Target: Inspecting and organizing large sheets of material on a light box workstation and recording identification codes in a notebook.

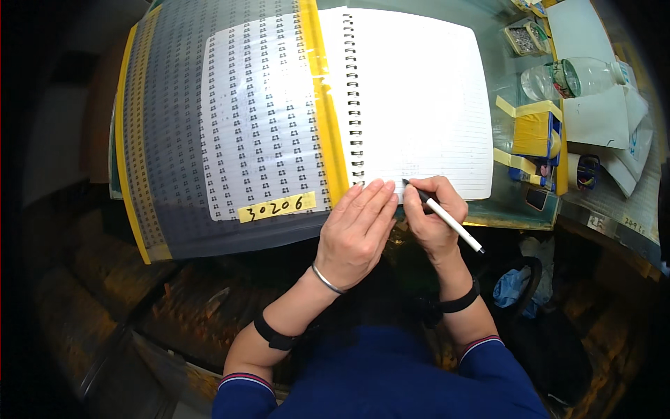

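A spiral-bound notebook (433,98) lies open on the table, its lined right page facing up. Held in my right hand (438,216) is a white pen (455,225) with a black tip end, the tip at the lower part of that page. My left hand (357,227) rests flat with fingers stretched along the page's lower left corner, beside the spiral. To the left, a see-through patterned sheet (174,126) with yellow tape edges covers the notebook's left side. A yellow label (278,207) with handwritten marks is on the sheet.
A clear plastic bottle (572,78) lies on its side at the right, by a small box of tiny metal pieces (527,38). Two tape rolls (536,134) sit in a blue holder near the table's right edge. Loose papers (593,115) lie beyond.
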Demonstrator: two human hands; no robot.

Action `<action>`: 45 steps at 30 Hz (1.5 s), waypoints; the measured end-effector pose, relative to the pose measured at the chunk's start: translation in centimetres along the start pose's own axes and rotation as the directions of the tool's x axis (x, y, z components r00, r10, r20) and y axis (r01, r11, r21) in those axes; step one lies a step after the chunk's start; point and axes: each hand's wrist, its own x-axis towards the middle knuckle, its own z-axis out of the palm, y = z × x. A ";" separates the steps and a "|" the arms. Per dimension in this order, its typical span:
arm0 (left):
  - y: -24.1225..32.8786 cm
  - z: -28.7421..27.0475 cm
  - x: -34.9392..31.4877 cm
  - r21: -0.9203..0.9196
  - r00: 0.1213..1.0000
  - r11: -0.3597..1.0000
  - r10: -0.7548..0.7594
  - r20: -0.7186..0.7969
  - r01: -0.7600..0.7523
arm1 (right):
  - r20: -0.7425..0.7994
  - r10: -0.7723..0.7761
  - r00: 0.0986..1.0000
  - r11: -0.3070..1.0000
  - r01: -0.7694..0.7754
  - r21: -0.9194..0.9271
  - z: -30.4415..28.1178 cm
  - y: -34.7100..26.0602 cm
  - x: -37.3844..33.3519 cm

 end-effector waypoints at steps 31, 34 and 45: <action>-0.1 0.1 -0.1 -0.004 1.000 1.000 0.009 -0.011 -0.009 | -0.006 0.056 0.998 0.997 -0.056 0.059 -0.1 0.4 -0.3; 0.2 0.0 0.2 -0.025 1.000 1.000 0.012 -0.007 -0.012 | 0.007 0.158 0.987 0.971 -0.157 0.183 -0.4 -0.1 -0.4; 0.0 0.0 -0.1 0.007 1.000 1.000 -0.009 0.008 0.009 | 0.010 0.172 0.985 0.975 -0.172 0.140 -0.4 0.2 -0.1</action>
